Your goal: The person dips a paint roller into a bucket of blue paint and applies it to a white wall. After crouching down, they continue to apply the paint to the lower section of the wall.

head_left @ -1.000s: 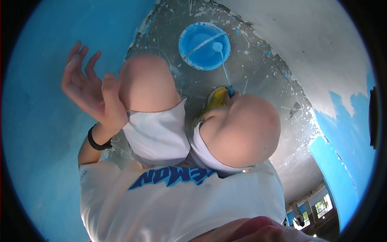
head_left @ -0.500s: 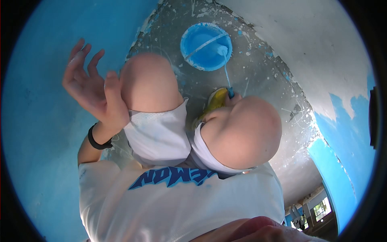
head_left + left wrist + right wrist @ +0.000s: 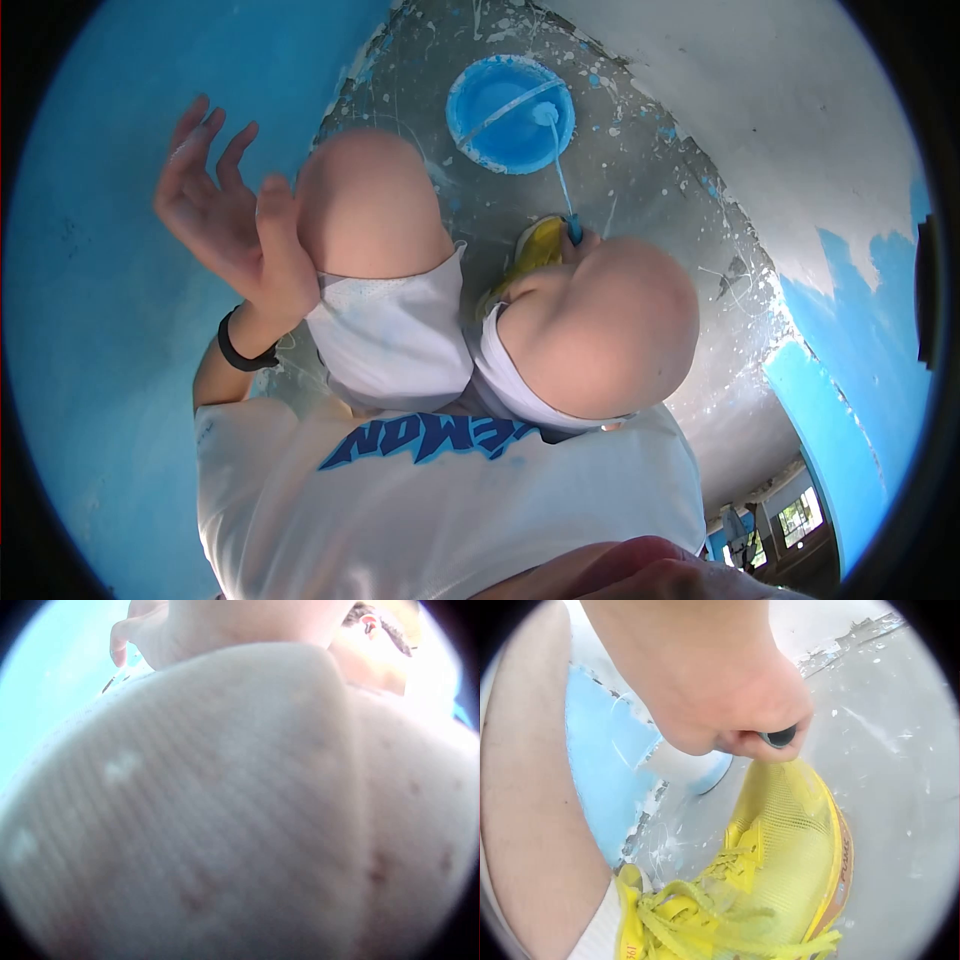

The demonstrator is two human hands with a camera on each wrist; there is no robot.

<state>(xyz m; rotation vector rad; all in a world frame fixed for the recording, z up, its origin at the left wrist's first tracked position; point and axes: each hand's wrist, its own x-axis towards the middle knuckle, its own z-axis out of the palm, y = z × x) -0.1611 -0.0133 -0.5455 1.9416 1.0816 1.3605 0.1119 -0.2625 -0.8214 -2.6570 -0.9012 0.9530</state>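
Note:
In the head view, a blue bucket (image 3: pixel 492 90) with a pale handle across its mouth stands on the floor, blue liquid inside. A paint-covered tool head (image 3: pixel 544 114) is in it; its thin rod (image 3: pixel 562 180) leads to a blue grip (image 3: pixel 574 228). My right hand (image 3: pixel 588 240), mostly hidden by the knee, is curled round that grip. The right wrist view shows this hand (image 3: pixel 735 705) with the dark grip end (image 3: pixel 781 736) between its fingers, above a yellow shoe (image 3: pixel 780 825). My left hand (image 3: pixel 235 225) holds nothing, fingers loosely bent, beside the left knee (image 3: pixel 370 200).
A blue wall (image 3: pixel 100 300) rises close on the left. On the right stands a partly painted white and blue wall (image 3: pixel 780 120). The grey floor (image 3: pixel 640 180) is spattered with paint. Window openings (image 3: pixel 800 517) show at the lower right.
The tool head has shifted slightly right in the bucket and then back left. My left hand has barely moved and stays beside the knee.

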